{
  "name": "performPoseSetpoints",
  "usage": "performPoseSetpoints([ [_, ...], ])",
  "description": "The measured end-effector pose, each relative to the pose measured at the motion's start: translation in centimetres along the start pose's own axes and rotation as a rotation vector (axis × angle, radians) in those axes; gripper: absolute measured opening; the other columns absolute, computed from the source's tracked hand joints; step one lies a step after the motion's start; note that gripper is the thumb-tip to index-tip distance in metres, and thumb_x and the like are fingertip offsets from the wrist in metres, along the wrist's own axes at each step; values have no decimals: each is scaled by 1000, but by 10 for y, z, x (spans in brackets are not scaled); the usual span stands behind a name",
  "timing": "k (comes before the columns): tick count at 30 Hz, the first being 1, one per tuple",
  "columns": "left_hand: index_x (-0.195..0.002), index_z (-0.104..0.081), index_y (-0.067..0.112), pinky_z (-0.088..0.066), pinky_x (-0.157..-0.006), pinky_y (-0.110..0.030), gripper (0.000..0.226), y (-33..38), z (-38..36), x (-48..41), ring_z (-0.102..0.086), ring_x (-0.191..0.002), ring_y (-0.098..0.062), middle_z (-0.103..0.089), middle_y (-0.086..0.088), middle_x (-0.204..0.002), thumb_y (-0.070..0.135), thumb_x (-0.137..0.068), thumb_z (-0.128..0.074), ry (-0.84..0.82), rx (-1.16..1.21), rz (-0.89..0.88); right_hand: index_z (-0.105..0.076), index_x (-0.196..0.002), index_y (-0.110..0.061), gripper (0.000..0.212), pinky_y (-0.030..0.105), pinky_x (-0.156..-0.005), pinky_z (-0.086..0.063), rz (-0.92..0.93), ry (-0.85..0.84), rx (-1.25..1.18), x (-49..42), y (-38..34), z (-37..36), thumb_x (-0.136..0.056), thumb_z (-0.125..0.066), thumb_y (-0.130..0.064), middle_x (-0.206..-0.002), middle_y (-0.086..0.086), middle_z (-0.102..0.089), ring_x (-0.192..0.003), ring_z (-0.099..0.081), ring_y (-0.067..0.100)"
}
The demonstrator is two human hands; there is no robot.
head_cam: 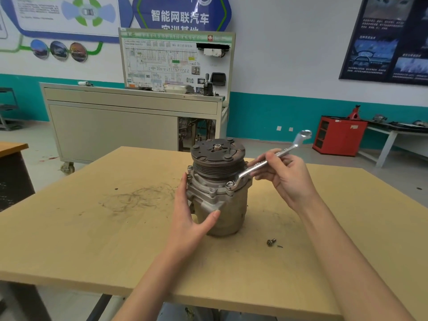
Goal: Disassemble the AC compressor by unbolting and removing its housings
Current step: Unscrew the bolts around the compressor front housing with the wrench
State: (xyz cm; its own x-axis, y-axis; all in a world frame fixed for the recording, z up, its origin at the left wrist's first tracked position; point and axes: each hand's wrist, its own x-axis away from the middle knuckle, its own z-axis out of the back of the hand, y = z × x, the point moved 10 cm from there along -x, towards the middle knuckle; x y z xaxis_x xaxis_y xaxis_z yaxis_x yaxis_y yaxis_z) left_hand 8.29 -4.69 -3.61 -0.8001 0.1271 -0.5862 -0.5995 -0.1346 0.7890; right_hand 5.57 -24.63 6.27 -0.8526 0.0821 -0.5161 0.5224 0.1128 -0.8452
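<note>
1. The grey cast-metal AC compressor (222,205) stands upright on the tan wooden desk (115,239), braced only by the flat, straight-fingered left hand (187,218); it could be tipped by a hard pull.
2. The silver offset ring wrench (266,162) is gripped mid-shaft by the right hand (289,179), its ring seated on a flange bolt (230,184); slippage could be caused by tilting.
3. The small dark loose bolt (271,242) could be knocked away.
</note>
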Motion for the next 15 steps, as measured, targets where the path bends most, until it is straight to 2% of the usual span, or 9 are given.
performPoseSetpoints([
  [3,-145,-5,41,-19,-96,6,99,0,0,0,-17,-126,29,-14,36,-142,44,-71,-71,0,-2,-3,-62,-83,-3,23,24,-59,-56,109,39,-9,12,-6,-1,-86,-53,-25,-80,14,-72,-66,-70,25],
  [9,-144,-4,45,-20,-100,4,99,-2,0,-1,-18,-131,23,-12,38,-142,46,-72,-71,-7,6,-5,-57,-82,-4,24,20,-59,-54,12,158,-240,4,-6,6,-84,-48,-27,-77,10,-72,-64,-69,16],
  [11,-144,-3,45,-19,-99,4,99,-2,0,-1,-17,-131,24,-11,40,-142,51,-71,-70,-7,-7,-10,-58,-86,-6,23,21,-62,-55,34,138,-160,8,-16,3,-85,-50,-27,-84,12,-73,-70,-71,19],
  [13,-143,-2,49,-19,-99,5,100,-1,1,-1,-16,-131,23,-10,40,-142,61,-69,-68,-3,-13,-12,-59,-89,-9,17,23,-63,-56,113,128,51,18,-31,-4,-90,-53,-24,-87,10,-73,-74,-72,23],
  [15,-141,-2,51,-19,-99,4,99,1,0,0,-17,-133,21,-10,40,-142,65,-67,-65,-2,-12,-9,-63,-86,-13,9,24,-61,-57,326,142,309,33,-57,-21,-91,-58,-19,-78,5,-73,-68,-71,20],
])
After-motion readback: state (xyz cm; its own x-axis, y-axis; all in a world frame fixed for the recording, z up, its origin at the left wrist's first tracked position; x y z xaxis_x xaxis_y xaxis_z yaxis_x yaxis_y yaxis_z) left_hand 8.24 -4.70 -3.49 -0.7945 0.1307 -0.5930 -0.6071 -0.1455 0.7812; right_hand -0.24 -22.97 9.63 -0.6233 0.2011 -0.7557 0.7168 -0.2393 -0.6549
